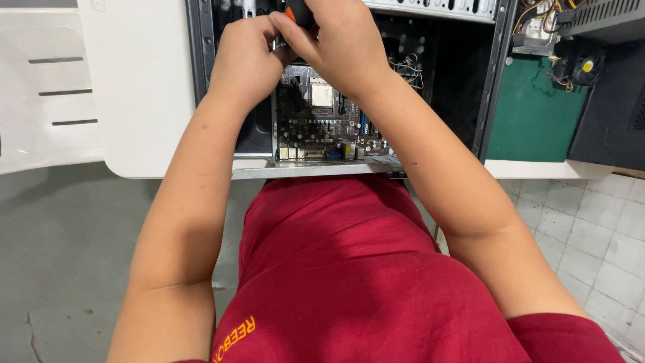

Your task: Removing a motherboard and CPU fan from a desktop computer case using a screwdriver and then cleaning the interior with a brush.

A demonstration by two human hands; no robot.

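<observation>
Head view, looking down past my red shirt (pixel 349 282) onto an opened computer case (pixel 349 81) lying on a white surface (pixel 141 101).

Right hand (pixel 339 40): fingers curled and closed around the handle of a screwdriver (pixel 297 11), of which only a short orange-and-black portion shows at the top edge of the picture. The shaft and tip are hidden behind my hands, so I cannot tell what they touch.

Left hand (pixel 245 60): fingers drawn together into a loose fist, touching the right hand at the fingertips just beside the screwdriver handle. Whether it pinches anything I cannot tell, since its fingertips are turned away from the camera.

Both hands sit over the upper part of a dark motherboard (pixel 322 124) mounted inside the case. A pale square processor socket (pixel 321 94) lies just below the hands, and a row of connector ports lines the board's near edge. A bundle of thin wires (pixel 406 67) hangs to the right of the board.

On the right, a green mat (pixel 534 114) lies on the surface, with a small black fan (pixel 578 67) beside it. Pale floor tiles (pixel 591 215) show at lower right, and grey concrete floor (pixel 60 255) at lower left.
</observation>
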